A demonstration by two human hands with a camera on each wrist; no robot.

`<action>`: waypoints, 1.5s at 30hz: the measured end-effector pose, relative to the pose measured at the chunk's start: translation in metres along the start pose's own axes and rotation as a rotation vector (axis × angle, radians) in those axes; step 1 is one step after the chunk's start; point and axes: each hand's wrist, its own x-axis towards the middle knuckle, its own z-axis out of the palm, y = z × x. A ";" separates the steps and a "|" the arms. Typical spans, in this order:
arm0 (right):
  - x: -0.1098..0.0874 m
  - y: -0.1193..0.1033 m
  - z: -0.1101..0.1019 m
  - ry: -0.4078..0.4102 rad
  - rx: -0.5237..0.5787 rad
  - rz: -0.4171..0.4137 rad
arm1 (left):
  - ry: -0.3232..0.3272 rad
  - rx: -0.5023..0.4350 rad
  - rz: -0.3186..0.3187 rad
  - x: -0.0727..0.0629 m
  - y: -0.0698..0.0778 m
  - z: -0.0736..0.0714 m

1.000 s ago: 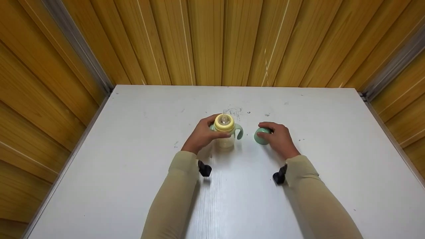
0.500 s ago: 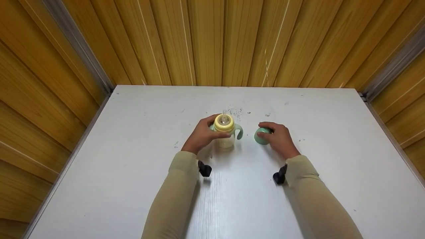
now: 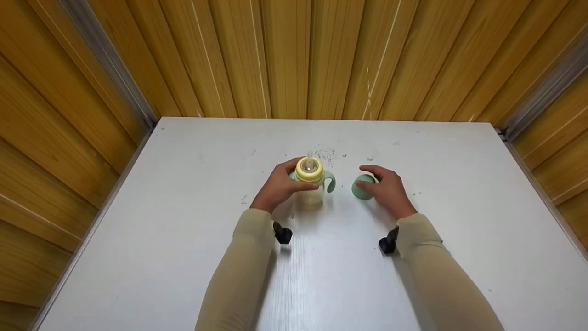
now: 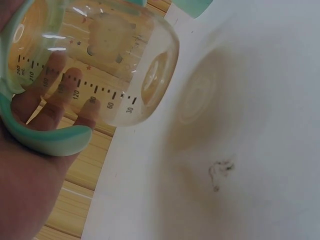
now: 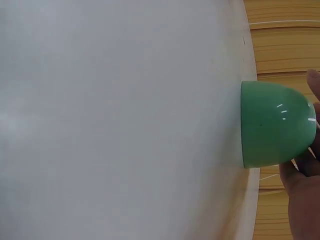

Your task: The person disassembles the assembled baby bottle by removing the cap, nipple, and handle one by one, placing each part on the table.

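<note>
Grips one clear, yellow-collared plastic bottle (image 3: 312, 196) in left fingers (image 3: 303, 186); holds right fingers (image 3: 373, 170) apart around one green domed cap (image 5: 275, 125) on white desk (image 3: 151, 257).

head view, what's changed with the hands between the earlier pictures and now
The right hand has loosened its grip, the forefinger lifting slightly up and away from the green cap; whether any fingertip still touches is unclear. The cap stayed on the table, and the left hand still holds the bottle.

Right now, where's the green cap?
In the head view, the green cap is right of the yellow-topped bottle, at the thumb of the right hand.
</note>
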 end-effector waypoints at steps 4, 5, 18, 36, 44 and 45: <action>0.000 -0.003 -0.001 -0.003 0.023 -0.011 | 0.001 0.004 0.003 0.000 0.000 0.000; 0.000 -0.003 -0.002 -0.003 0.024 -0.014 | 0.000 0.003 0.001 0.000 0.001 0.000; -0.004 -0.015 -0.006 0.003 0.028 -0.003 | -0.002 0.002 -0.017 -0.003 0.005 0.001; -0.016 -0.038 -0.006 -0.020 0.117 -0.103 | 0.005 0.003 -0.002 -0.006 0.009 0.004; -0.019 -0.048 -0.003 -0.026 0.110 -0.133 | -0.005 0.009 -0.011 -0.007 0.010 0.004; -0.019 -0.049 -0.003 -0.025 0.109 -0.139 | -0.004 0.013 -0.012 -0.007 0.010 0.004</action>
